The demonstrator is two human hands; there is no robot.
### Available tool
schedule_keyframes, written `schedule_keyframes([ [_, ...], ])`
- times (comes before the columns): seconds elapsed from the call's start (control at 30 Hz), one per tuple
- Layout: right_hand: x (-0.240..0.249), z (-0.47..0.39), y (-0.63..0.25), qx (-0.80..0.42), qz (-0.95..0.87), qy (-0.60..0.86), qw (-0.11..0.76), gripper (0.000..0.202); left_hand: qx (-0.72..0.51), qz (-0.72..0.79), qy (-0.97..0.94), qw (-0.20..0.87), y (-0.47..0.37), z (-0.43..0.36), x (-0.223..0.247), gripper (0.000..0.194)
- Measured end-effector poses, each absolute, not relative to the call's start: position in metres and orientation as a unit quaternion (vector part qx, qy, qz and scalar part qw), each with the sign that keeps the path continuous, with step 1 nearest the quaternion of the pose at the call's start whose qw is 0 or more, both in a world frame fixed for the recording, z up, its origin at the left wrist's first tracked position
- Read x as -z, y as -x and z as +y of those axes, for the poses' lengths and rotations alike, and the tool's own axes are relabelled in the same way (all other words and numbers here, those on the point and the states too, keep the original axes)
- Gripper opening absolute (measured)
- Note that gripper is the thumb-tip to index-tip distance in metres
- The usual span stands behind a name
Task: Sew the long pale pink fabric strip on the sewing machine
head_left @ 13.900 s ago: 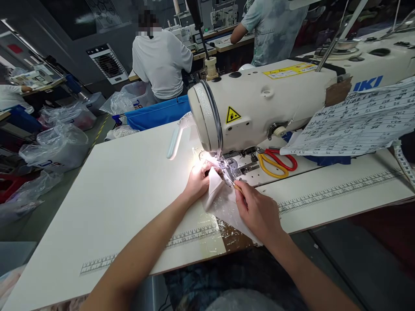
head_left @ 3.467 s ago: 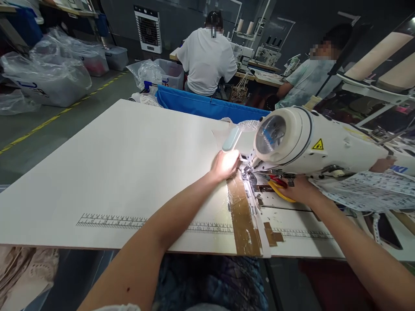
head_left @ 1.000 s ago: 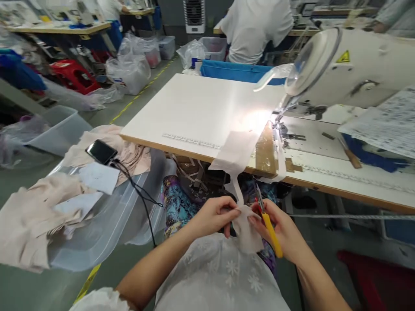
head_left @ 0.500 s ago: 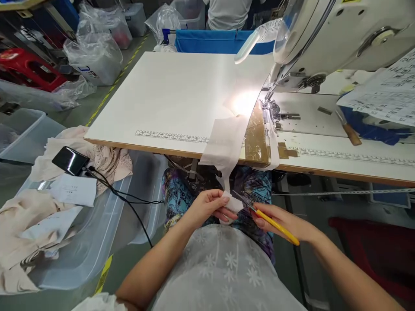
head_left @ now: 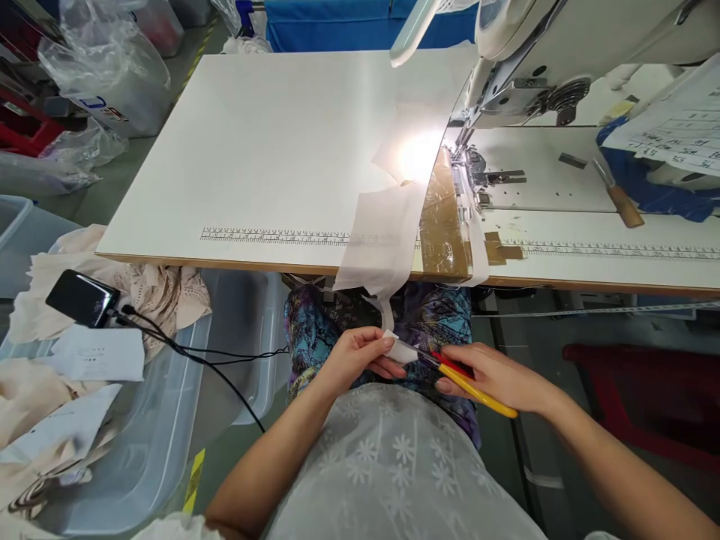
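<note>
Between the thumb and fingers of my left hand (head_left: pixel 360 354) is the end of a white fabric strip (head_left: pixel 402 349), held above my lap. The strip runs up to a wider pale fabric piece (head_left: pixel 379 236) that hangs over the table's front edge. My right hand (head_left: pixel 492 371) is closed on scissors (head_left: pixel 472 388) with yellow and red handles. Their blades point left and meet the strip's end by my left fingers; the tips are partly hidden by the fabric.
A sewing machine (head_left: pixel 517 90) with a lit lamp stands over the white table (head_left: pixel 270 157). A wooden-handled tool (head_left: pixel 624 204) lies at right. On the left, a clear plastic bin (head_left: pixel 151 457) holds beige fabric and paper slips, with a black device (head_left: pixel 82 298) and cables on top.
The scissors have moved left and down onto the strip's end, and their red handle now shows. My left hand stays pinched on the strip. The view has shifted slightly.
</note>
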State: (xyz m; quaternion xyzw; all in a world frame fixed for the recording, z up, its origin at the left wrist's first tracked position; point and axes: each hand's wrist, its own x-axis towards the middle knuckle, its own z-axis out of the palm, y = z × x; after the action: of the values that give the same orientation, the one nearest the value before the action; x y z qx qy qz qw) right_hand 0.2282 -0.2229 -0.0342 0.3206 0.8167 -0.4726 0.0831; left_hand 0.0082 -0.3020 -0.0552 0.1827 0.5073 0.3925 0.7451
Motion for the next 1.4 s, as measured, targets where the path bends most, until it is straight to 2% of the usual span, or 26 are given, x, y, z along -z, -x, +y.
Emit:
schedule_keyframes([
  [0.13,0.034,-0.226,-0.226,0.420,0.839,-0.334,0.091,0.050,-0.392,0.508,-0.189,0.743,-0.008,-0.302,0.056,0.054],
  [0.4,0.040,-0.234,-0.226,0.375,0.859,-0.344,0.055,0.052,-0.386,0.510,-0.198,0.742,-0.008,-0.304,0.056,0.053],
  [0.6,0.037,-0.232,-0.219,0.322,0.876,-0.348,0.090,0.048,-0.382,0.510,-0.202,0.743,-0.008,-0.306,0.056,0.050],
  [1.07,0.042,-0.237,-0.220,0.339,0.868,-0.356,0.075,0.050,-0.386,0.510,-0.180,0.747,-0.007,-0.310,0.052,0.050],
  [1.23,0.044,-0.236,-0.217,0.424,0.824,-0.376,0.006,0.045,-0.376,0.518,-0.209,0.739,-0.013,-0.311,0.056,0.051],
  [1.4,0.046,-0.244,-0.194,0.508,0.768,-0.358,-0.157,0.030,-0.351,0.482,-0.265,0.757,-0.022,-0.307,0.045,0.043],
])
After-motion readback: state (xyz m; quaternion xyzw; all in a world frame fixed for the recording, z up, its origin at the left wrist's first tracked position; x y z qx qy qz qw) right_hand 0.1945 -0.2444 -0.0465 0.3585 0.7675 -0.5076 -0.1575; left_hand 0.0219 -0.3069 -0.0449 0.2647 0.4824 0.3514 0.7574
